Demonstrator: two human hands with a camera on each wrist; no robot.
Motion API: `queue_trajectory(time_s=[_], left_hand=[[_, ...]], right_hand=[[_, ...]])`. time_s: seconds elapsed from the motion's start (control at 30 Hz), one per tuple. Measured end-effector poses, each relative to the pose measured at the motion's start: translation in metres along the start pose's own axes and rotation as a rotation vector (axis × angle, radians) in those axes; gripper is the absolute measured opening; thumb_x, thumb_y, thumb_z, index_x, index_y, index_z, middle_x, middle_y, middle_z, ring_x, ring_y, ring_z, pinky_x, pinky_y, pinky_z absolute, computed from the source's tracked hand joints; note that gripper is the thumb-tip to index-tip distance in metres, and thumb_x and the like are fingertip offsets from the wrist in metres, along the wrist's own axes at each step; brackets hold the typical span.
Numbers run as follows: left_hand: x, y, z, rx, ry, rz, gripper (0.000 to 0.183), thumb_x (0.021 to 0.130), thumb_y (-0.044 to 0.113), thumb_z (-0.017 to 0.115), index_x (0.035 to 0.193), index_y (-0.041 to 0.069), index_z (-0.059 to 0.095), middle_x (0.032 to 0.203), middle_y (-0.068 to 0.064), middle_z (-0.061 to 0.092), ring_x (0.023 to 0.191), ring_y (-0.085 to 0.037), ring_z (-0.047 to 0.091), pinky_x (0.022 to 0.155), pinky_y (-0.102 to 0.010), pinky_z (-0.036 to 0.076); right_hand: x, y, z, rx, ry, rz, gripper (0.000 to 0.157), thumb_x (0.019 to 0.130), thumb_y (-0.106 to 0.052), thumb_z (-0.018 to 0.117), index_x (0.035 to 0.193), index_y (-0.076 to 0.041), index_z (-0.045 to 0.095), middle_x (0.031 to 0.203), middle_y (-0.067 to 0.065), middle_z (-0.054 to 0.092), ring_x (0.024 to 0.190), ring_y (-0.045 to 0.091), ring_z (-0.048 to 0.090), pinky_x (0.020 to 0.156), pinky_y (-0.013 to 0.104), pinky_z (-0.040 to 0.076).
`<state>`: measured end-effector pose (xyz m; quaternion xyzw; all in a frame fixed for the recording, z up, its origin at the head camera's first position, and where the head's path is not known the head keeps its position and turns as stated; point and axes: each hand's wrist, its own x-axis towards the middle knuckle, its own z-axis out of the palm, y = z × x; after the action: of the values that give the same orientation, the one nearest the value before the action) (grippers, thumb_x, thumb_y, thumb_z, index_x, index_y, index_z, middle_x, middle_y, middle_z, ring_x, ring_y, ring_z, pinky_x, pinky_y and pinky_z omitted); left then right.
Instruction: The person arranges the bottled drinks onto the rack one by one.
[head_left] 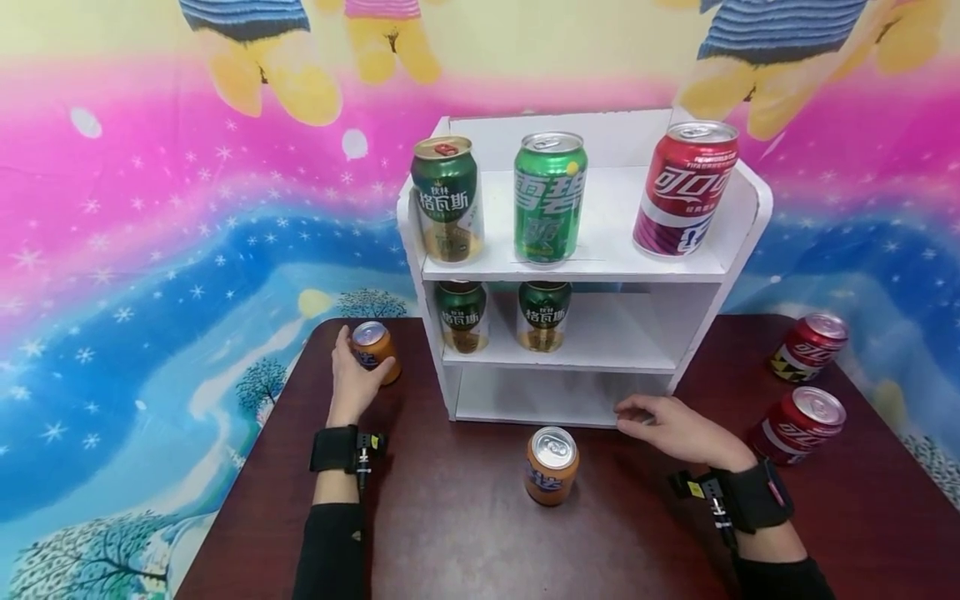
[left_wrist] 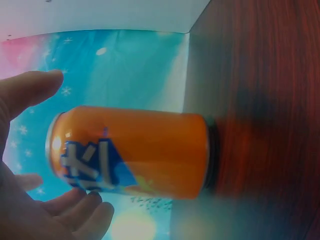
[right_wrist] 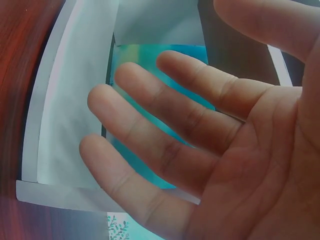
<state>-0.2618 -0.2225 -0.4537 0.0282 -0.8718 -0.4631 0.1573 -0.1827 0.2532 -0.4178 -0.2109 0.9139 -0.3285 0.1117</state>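
My left hand (head_left: 356,379) is spread around an orange soda can (head_left: 387,369) that stands upright on the table left of the shelf. In the left wrist view the thumb (left_wrist: 42,87) is apart from the orange can (left_wrist: 150,150), and the other fingertips are right at its lower side. My right hand (head_left: 671,427) holds nothing; its fingers are at the front right corner of the shelf's bottom level (head_left: 525,396). The right wrist view shows that palm with the fingers (right_wrist: 165,155) spread and relaxed. A second orange can (head_left: 552,475) stands in front of the shelf.
On the white shelf's (head_left: 615,217) top are a green-and-gold can (head_left: 450,204), a green can (head_left: 550,200) and a red can (head_left: 686,192). Two green-and-gold cans (head_left: 543,321) occupy the middle level. Two red cans (head_left: 798,429) stand right of my right hand. A patterned cloth (head_left: 150,275) hangs behind.
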Motion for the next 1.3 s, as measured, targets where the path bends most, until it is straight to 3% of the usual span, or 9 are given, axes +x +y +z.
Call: queue_trajectory(time_s=[0.17,0.63,0.83,0.97,1.1,1.3], left_hand=[[0.011,0.001,0.005,-0.024,-0.026,-0.064,0.096,0.086,0.029,0.07,0.152,0.015,0.001,0.147,-0.026,0.019,0.133,-0.039,0.027,0.102,-0.054,0.03],[0.015,-0.004,0.014,-0.022,0.009,-0.083,0.092,0.086,0.026,0.069,0.151,0.01,0.007,0.142,-0.027,0.024,0.128,-0.04,0.031,0.1,-0.054,0.032],[0.023,-0.009,0.02,-0.056,0.021,-0.128,0.097,0.084,0.033,0.071,0.152,0.013,0.005,0.145,-0.025,0.023,0.131,-0.039,0.031,0.102,-0.054,0.031],[0.029,-0.012,0.028,-0.128,0.094,-0.144,0.103,0.079,0.038,0.076,0.152,0.014,0.008,0.148,-0.021,0.025,0.133,-0.036,0.03,0.103,-0.053,0.029],[0.033,-0.015,0.037,-0.209,0.205,-0.135,0.106,0.074,0.034,0.081,0.151,0.015,0.012,0.146,-0.018,0.03,0.133,-0.033,0.031,0.104,-0.053,0.029],[0.035,-0.019,0.048,-0.285,0.351,-0.148,0.095,0.07,0.028,0.085,0.145,0.015,0.027,0.134,-0.018,0.044,0.122,-0.031,0.044,0.098,-0.049,0.037]], right_hand=[[0.001,0.001,-0.001,0.0,0.003,0.005,0.04,0.095,-0.032,0.058,0.118,0.0,0.061,0.107,0.005,0.064,0.094,0.017,0.06,0.076,0.031,0.05],[0.0,0.001,-0.007,-0.003,0.008,-0.001,0.04,0.095,-0.031,0.057,0.119,0.001,0.06,0.11,0.009,0.064,0.095,0.019,0.061,0.077,0.032,0.05],[-0.001,0.004,-0.007,-0.002,0.004,-0.002,0.041,0.095,-0.032,0.057,0.119,0.001,0.06,0.11,0.008,0.064,0.095,0.018,0.061,0.077,0.031,0.05],[-0.002,0.005,-0.007,0.001,0.008,-0.005,0.041,0.096,-0.033,0.056,0.119,0.0,0.06,0.11,0.009,0.064,0.095,0.019,0.061,0.077,0.031,0.05],[-0.002,0.005,-0.007,0.003,0.013,0.002,0.041,0.095,-0.033,0.057,0.119,0.0,0.06,0.109,0.007,0.064,0.094,0.018,0.061,0.077,0.032,0.05],[-0.004,0.006,-0.006,0.008,0.006,0.013,0.042,0.095,-0.033,0.058,0.12,0.0,0.06,0.109,0.006,0.064,0.094,0.017,0.06,0.078,0.033,0.051]])
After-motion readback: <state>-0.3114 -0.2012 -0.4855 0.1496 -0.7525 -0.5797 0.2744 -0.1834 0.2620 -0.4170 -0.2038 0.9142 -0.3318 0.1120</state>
